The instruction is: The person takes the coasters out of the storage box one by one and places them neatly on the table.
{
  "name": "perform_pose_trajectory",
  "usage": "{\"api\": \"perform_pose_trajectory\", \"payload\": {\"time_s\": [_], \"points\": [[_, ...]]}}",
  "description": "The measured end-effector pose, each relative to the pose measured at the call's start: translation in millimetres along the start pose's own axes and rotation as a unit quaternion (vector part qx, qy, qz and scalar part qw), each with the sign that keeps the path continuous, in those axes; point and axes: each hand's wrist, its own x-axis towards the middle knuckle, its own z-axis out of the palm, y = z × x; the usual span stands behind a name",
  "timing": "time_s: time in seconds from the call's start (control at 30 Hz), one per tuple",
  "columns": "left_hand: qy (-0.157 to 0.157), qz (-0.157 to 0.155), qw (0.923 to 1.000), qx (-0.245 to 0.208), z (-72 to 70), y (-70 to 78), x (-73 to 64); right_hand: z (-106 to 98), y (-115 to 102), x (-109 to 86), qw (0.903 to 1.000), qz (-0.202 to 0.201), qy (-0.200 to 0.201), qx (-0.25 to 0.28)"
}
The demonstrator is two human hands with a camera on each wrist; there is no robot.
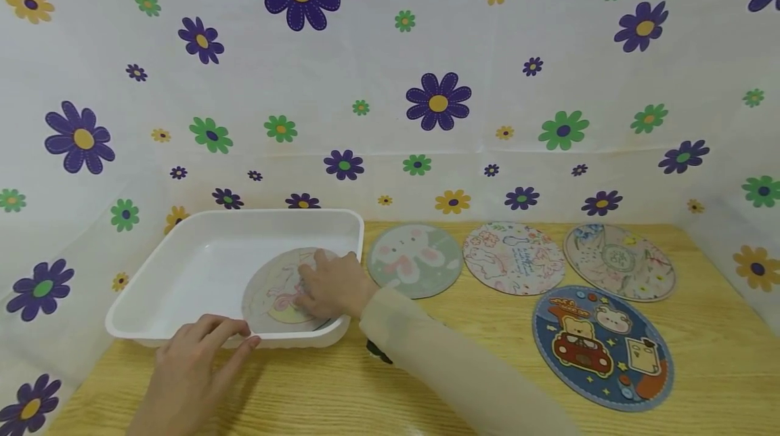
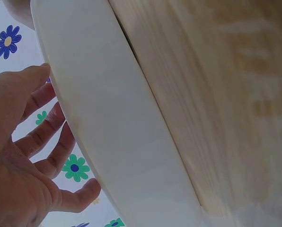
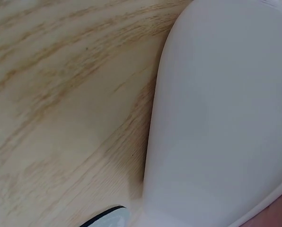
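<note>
In the head view my right hand (image 1: 332, 284) reaches into a white plastic tray (image 1: 183, 340). Its spread fingers touch a round pale printed mat (image 1: 262, 294) lying at the tray's right end; the hand covers part of the print. My left hand (image 1: 198, 361) rests on the tray's front rim near the middle. In the left wrist view the left hand (image 2: 32, 146) has loosely bent fingers, their tips along the rim. The right wrist view shows the tray's outer wall (image 3: 212, 123); only a sliver of skin is visible at its lower right corner.
Right of the tray lie a green rabbit mat (image 1: 414, 260), a pink-and-white mat (image 1: 514, 260) and a floral mat (image 1: 621, 263). A blue bear-and-car mat (image 1: 603, 348) lies nearer on the wooden table (image 1: 317, 388). Flowered white cloth (image 1: 378, 70) hangs behind.
</note>
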Motion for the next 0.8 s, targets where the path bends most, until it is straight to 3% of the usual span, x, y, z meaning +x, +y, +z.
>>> {"api": "perform_pose_trajectory", "payload": {"time_s": [0.17, 0.43, 0.6, 0.8], "points": [[0.001, 0.0, 1.0, 0.001, 0.6, 0.0, -0.6, 1.2, 0.4, 1.4, 0.9999, 0.003, 0.012, 0.004], [-0.008, -0.009, 0.9999, 0.0, 0.8, 1.0, -1.3, 2.9, 3.6, 2.2, 0.9966, 0.009, 0.05, 0.065], [-0.014, -0.013, 0.9998, -0.004, -0.4, 2.6, -0.5, 2.8, 5.1, 2.5, 0.9921, 0.021, 0.07, 0.101], [-0.012, -0.015, 0.9998, -0.004, -1.1, 2.8, -0.3, 0.0, 5.5, 3.8, 0.9825, 0.046, 0.066, 0.168]]}}
